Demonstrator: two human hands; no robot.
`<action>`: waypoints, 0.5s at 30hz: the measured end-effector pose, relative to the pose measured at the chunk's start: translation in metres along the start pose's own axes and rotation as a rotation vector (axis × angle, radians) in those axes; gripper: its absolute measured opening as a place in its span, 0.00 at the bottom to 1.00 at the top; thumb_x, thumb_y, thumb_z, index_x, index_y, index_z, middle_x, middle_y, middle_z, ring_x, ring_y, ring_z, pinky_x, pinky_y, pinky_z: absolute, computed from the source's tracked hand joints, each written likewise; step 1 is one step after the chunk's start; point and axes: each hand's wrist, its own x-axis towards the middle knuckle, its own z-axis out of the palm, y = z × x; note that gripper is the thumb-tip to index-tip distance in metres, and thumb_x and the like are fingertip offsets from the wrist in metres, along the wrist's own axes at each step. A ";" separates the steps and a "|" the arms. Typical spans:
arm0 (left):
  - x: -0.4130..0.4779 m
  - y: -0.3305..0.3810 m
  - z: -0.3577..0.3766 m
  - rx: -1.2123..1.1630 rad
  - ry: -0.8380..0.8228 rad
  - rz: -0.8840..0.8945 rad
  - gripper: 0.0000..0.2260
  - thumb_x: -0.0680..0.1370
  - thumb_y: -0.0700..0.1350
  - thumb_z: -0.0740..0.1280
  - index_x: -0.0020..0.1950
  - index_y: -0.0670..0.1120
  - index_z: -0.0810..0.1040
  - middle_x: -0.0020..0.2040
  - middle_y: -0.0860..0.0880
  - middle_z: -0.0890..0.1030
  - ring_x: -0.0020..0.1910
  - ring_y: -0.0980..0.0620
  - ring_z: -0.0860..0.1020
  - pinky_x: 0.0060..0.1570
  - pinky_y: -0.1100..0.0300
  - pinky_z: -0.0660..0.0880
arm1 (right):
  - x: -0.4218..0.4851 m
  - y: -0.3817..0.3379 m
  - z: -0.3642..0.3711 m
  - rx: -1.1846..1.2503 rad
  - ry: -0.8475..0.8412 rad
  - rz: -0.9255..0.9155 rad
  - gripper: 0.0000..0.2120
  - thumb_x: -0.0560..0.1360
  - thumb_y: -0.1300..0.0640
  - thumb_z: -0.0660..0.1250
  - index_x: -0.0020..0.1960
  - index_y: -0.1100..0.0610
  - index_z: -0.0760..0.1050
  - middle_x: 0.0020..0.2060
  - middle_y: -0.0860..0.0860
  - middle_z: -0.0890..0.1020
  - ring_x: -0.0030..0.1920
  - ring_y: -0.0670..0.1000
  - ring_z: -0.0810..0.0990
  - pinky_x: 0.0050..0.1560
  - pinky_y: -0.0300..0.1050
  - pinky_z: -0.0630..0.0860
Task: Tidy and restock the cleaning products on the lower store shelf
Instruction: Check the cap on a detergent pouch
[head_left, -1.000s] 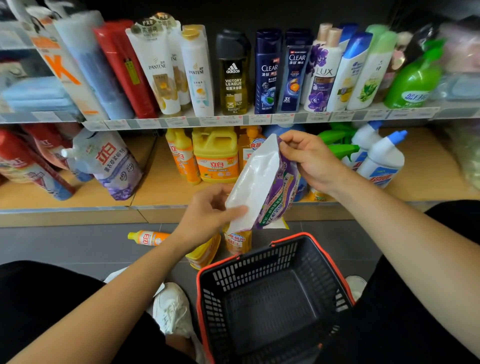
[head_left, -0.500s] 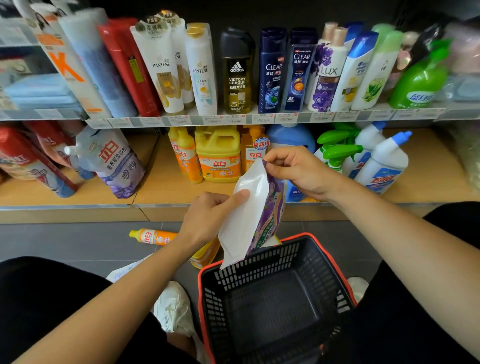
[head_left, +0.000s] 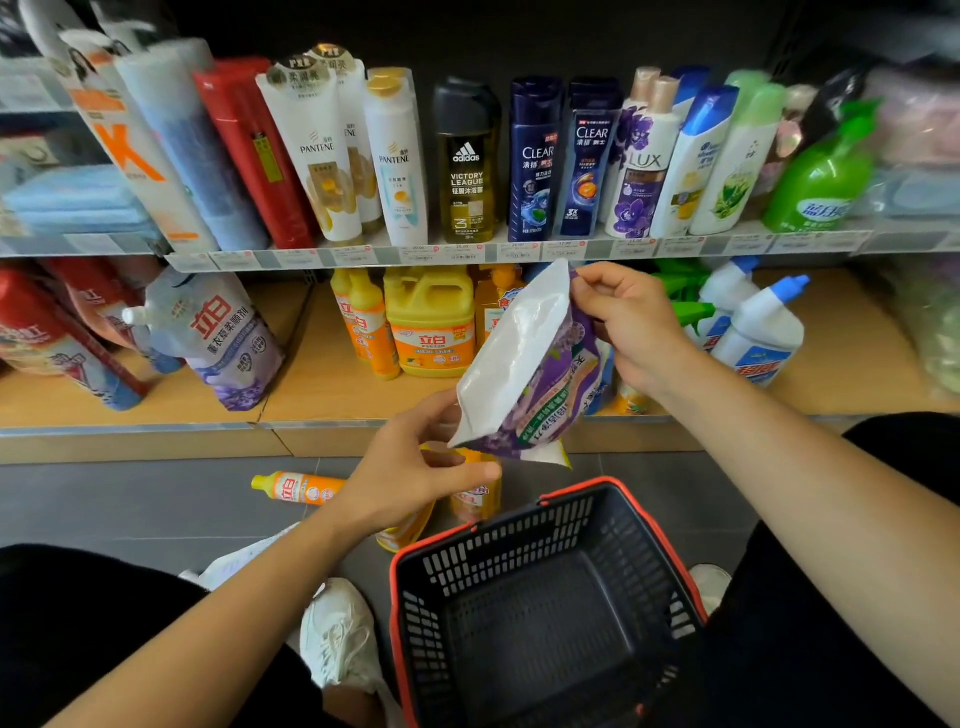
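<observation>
A purple-and-white refill pouch (head_left: 524, 364) hangs tilted in front of the lower shelf (head_left: 322, 384), above the basket. My right hand (head_left: 634, 322) pinches its top corner. My left hand (head_left: 415, 467) holds its lower left corner, thumb at the white side and fingers underneath. A matching purple pouch (head_left: 218, 338) leans on the shelf's left part. Orange dish-soap bottles (head_left: 363, 322) and a yellow jug (head_left: 431, 322) stand mid-shelf, partly hidden by the held pouch.
An empty black basket with a red rim (head_left: 649, 525) sits on the floor between my knees. An orange bottle (head_left: 298, 488) lies on the grey floor, with others under my left hand. White blue-capped bottles (head_left: 758, 332) stand at shelf right. Shampoo fills the upper shelf (head_left: 467, 254).
The pouch dipped toward the basket half a second ago and has come back up to shelf height. My right hand rose with it, and my left hand slid to its lower corner.
</observation>
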 end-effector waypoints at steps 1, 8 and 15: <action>0.001 -0.002 0.003 0.060 0.058 0.029 0.28 0.72 0.45 0.80 0.71 0.47 0.76 0.58 0.52 0.85 0.57 0.52 0.83 0.54 0.52 0.82 | 0.000 -0.001 0.000 0.002 0.015 0.009 0.07 0.80 0.64 0.65 0.48 0.58 0.81 0.38 0.51 0.87 0.37 0.47 0.85 0.36 0.39 0.79; 0.021 -0.003 0.000 0.001 0.316 0.141 0.11 0.80 0.38 0.70 0.53 0.54 0.84 0.46 0.60 0.87 0.46 0.61 0.83 0.46 0.63 0.80 | 0.001 0.000 -0.012 -0.068 0.104 0.046 0.07 0.80 0.61 0.66 0.45 0.56 0.82 0.34 0.48 0.86 0.33 0.43 0.83 0.31 0.35 0.76; 0.040 0.013 -0.006 -0.075 0.425 0.212 0.06 0.80 0.40 0.69 0.47 0.43 0.86 0.39 0.55 0.86 0.40 0.60 0.81 0.37 0.58 0.78 | -0.004 0.012 -0.024 -0.201 0.110 0.081 0.11 0.80 0.66 0.63 0.53 0.54 0.81 0.46 0.50 0.86 0.45 0.45 0.83 0.43 0.40 0.78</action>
